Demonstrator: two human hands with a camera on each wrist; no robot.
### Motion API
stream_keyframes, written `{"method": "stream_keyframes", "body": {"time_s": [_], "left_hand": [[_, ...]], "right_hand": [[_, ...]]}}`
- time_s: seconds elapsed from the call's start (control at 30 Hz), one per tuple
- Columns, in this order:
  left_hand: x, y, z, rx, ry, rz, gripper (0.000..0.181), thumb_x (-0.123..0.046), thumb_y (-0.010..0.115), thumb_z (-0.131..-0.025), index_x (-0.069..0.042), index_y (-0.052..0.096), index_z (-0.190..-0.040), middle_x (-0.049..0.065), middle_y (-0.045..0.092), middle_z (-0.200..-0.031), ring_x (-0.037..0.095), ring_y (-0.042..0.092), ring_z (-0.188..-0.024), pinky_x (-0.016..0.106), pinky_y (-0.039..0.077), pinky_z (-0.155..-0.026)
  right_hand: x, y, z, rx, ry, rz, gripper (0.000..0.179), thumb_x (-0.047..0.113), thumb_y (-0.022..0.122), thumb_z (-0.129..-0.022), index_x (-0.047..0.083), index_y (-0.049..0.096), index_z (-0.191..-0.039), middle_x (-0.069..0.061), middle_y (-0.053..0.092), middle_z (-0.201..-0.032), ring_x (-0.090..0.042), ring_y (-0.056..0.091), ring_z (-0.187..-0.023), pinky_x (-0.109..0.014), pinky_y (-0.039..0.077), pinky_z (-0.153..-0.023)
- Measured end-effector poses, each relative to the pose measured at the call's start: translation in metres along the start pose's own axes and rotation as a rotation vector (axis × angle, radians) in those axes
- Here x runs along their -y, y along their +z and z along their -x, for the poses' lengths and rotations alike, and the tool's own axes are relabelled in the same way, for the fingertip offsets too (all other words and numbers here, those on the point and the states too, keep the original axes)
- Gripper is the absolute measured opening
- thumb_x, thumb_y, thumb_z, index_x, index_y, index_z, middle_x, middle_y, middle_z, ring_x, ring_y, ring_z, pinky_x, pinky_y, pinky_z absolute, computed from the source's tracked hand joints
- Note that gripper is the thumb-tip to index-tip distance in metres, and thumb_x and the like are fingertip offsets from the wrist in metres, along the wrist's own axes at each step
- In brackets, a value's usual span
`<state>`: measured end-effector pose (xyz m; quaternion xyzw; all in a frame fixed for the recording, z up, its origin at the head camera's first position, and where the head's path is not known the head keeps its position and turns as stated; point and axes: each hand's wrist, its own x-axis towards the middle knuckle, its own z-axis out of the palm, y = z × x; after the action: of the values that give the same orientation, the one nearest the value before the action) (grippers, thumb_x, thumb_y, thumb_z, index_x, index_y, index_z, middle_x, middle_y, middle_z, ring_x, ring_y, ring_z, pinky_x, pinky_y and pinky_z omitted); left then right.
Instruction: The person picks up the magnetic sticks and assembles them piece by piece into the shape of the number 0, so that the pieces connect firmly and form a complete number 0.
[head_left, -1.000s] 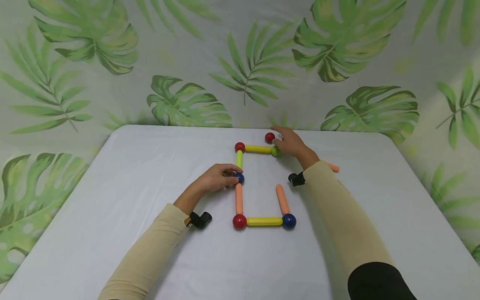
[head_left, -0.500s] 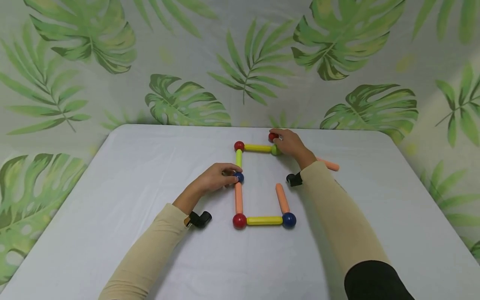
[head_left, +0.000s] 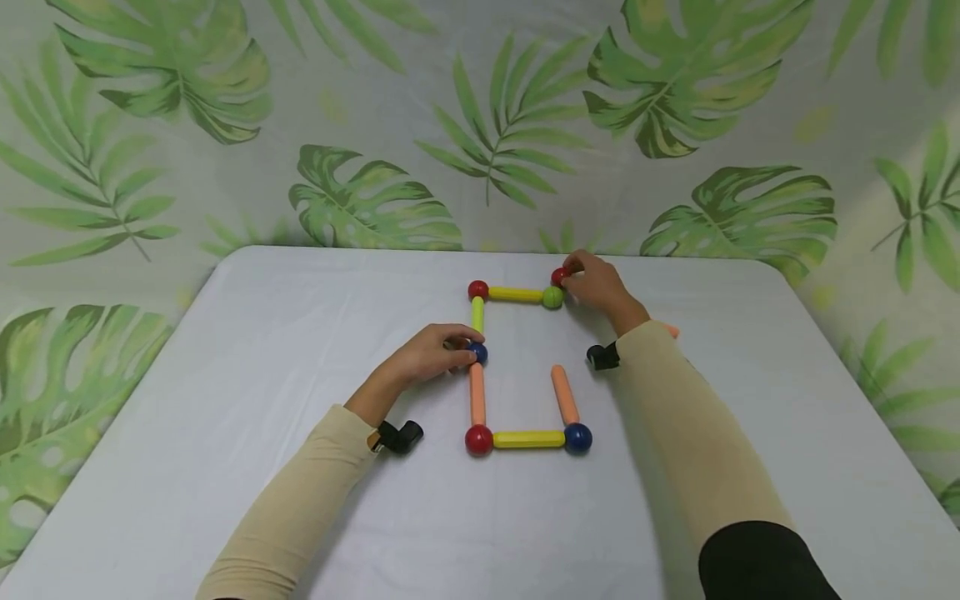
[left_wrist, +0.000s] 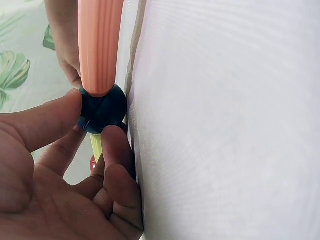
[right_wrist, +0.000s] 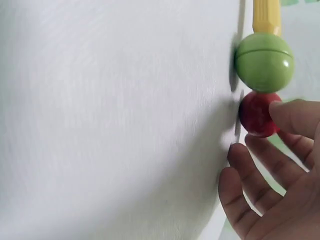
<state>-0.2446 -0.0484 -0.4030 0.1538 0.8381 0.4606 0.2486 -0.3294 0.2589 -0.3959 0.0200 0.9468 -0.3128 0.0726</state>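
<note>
My left hand (head_left: 433, 353) pinches a blue ball (left_wrist: 105, 109) between thumb and fingers. An orange rod (head_left: 477, 396) joins that ball on the near side and a lime rod (head_left: 477, 313) on the far side. At the far end of the table, my right hand (head_left: 600, 285) holds a loose red ball (right_wrist: 259, 115) between thumb and fingers. The red ball sits right by a green ball (right_wrist: 265, 62), which ends a yellow rod (head_left: 516, 295). A corner red ball (head_left: 477, 290) caps that rod's other end.
Nearer me, another red ball (head_left: 479, 440), a yellow rod (head_left: 529, 439) and a blue ball (head_left: 577, 438) form the bottom side. An orange rod (head_left: 565, 394) stands off that blue ball, its far end free. Another orange rod (head_left: 670, 330) lies mostly hidden behind the right sleeve.
My right hand has taken hold of the loose red ball and moved it rightward, from behind the rod to beside the green ball. The left hand stays on the blue ball.
</note>
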Motion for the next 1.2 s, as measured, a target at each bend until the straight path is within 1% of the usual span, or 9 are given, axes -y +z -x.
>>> {"method": "stream_keyframes", "body": {"time_s": [0.1, 0.23, 0.37, 0.5, 0.7, 0.9, 0.97, 1.13, 1.2], "left_hand": [[0.001, 0.001, 0.0, -0.001, -0.004, -0.001, 0.034, -0.017, 0.061, -0.096, -0.014, 0.064, -0.13, 0.015, 0.059, -0.122, 0.019, 0.057, -0.086, 0.023, 0.048, -0.074], [0.0, 0.002, 0.0, 0.003, -0.007, -0.002, 0.033, -0.017, 0.061, -0.096, -0.015, 0.064, -0.13, 0.014, 0.059, -0.122, 0.019, 0.057, -0.086, 0.023, 0.048, -0.074], [-0.002, 0.003, 0.0, 0.015, -0.008, -0.006, 0.034, -0.018, 0.061, -0.096, -0.015, 0.063, -0.13, 0.014, 0.059, -0.124, 0.02, 0.058, -0.087, 0.023, 0.048, -0.074], [-0.003, 0.002, 0.0, 0.02, -0.01, -0.016, 0.034, -0.018, 0.061, -0.097, -0.015, 0.063, -0.131, 0.014, 0.059, -0.126, 0.02, 0.058, -0.088, 0.024, 0.048, -0.075], [-0.004, 0.001, -0.001, 0.02, -0.015, -0.021, 0.034, -0.017, 0.061, -0.097, -0.014, 0.063, -0.131, 0.015, 0.059, -0.126, 0.02, 0.058, -0.089, 0.025, 0.049, -0.076], [-0.003, 0.002, -0.001, 0.027, -0.007, -0.022, 0.034, -0.017, 0.06, -0.098, -0.013, 0.062, -0.132, 0.016, 0.058, -0.126, 0.02, 0.058, -0.089, 0.024, 0.049, -0.076], [-0.003, 0.002, -0.001, 0.029, -0.012, -0.026, 0.034, -0.018, 0.06, -0.097, -0.014, 0.062, -0.132, 0.016, 0.058, -0.126, 0.02, 0.058, -0.089, 0.024, 0.049, -0.076], [-0.004, 0.002, -0.001, 0.021, -0.021, -0.033, 0.034, -0.018, 0.061, -0.097, -0.015, 0.062, -0.132, 0.015, 0.059, -0.125, 0.02, 0.058, -0.089, 0.024, 0.048, -0.075], [-0.004, 0.001, -0.001, 0.015, -0.02, -0.033, 0.034, -0.018, 0.061, -0.097, -0.015, 0.062, -0.132, 0.015, 0.059, -0.125, 0.02, 0.058, -0.088, 0.024, 0.048, -0.075]], "right_hand": [[-0.001, -0.003, 0.002, -0.001, 0.006, 0.003, 0.038, 0.021, 0.055, -0.098, 0.005, 0.047, -0.131, -0.019, 0.052, -0.143, -0.035, 0.049, -0.125, -0.049, 0.041, -0.106], [-0.008, -0.007, 0.006, 0.03, -0.003, 0.036, 0.045, 0.023, 0.056, -0.097, 0.007, 0.047, -0.138, -0.021, 0.055, -0.137, -0.035, 0.052, -0.12, -0.049, 0.044, -0.103], [-0.02, -0.016, 0.017, 0.084, -0.022, 0.085, 0.046, 0.026, 0.056, -0.097, 0.008, 0.049, -0.139, -0.021, 0.056, -0.132, -0.034, 0.054, -0.114, -0.047, 0.047, -0.097], [-0.033, -0.026, 0.03, 0.104, -0.042, 0.122, 0.044, 0.028, 0.059, -0.097, 0.007, 0.054, -0.136, -0.021, 0.059, -0.127, -0.032, 0.054, -0.109, -0.045, 0.048, -0.092], [-0.046, -0.028, 0.041, 0.065, -0.129, 0.168, 0.045, 0.025, 0.064, -0.094, 0.001, 0.057, -0.132, -0.023, 0.059, -0.121, -0.035, 0.056, -0.107, -0.046, 0.049, -0.089], [-0.042, -0.019, 0.05, 0.01, -0.132, 0.164, 0.044, 0.02, 0.066, -0.094, 0.002, 0.055, -0.133, -0.02, 0.059, -0.128, -0.034, 0.056, -0.11, -0.047, 0.05, -0.092], [-0.039, -0.016, 0.058, -0.003, -0.179, 0.181, 0.043, 0.017, 0.066, -0.094, 0.005, 0.056, -0.134, -0.019, 0.06, -0.127, -0.033, 0.056, -0.109, -0.047, 0.051, -0.093], [-0.024, -0.009, 0.083, -0.002, -0.382, 0.208, 0.037, 0.009, 0.068, -0.092, 0.007, 0.064, -0.128, -0.018, 0.062, -0.118, -0.032, 0.059, -0.101, -0.046, 0.052, -0.088], [-0.018, -0.005, 0.091, 0.03, -0.407, 0.196, 0.035, 0.009, 0.069, -0.091, 0.008, 0.066, -0.125, -0.016, 0.062, -0.116, -0.029, 0.059, -0.098, -0.043, 0.052, -0.085]]}}
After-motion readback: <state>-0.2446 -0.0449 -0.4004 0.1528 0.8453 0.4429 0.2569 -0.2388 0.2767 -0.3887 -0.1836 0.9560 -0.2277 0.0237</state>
